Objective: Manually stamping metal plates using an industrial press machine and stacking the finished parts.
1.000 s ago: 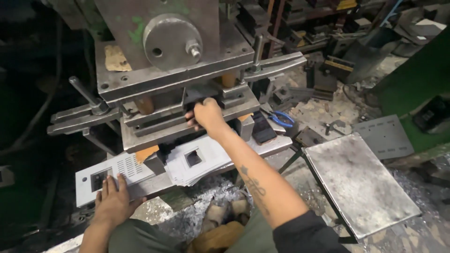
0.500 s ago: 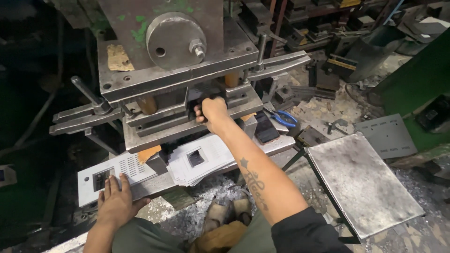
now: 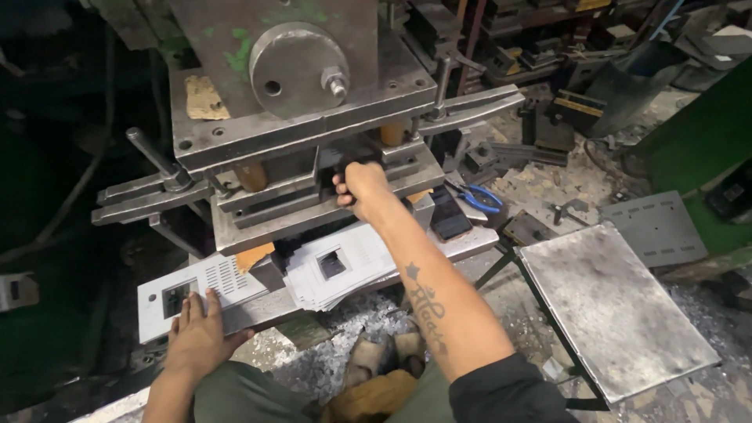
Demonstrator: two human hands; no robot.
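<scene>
View from my head, looking down at a heavy steel press (image 3: 290, 117) and my two hands. My right hand (image 3: 362, 188) reaches forward into the gap between the upper and lower die blocks, fingers curled closed; what it grips inside the gap is hidden by the hand itself, so I cannot tell what it holds. The forearm, bearing a dark tattoo, runs back toward me across a stack of punched sheet-metal plates (image 3: 338, 265). That stack lies on the front ledge of the press (image 3: 470, 243), just below the die; each plate shows a square cutout and rows of fine slots. My left hand (image 3: 200, 333) lies open and flat, palm down, fingers spread, pressing the near edge of a single light-grey plate (image 3: 196, 290) at the left end of the same ledge; this plate also has a rectangular cutout and a slotted grille. An orange scrap (image 3: 254, 256) sits between the single plate and the stack. To the right of the press, blue-handled pliers (image 3: 479, 199) rest among metal clutter. A bare steel surface (image 3: 615, 309) on a thin frame stands at my right, apart from the press. Silvery metal chips (image 3: 352, 313) cover the floor below the ledge, near my feet.
</scene>
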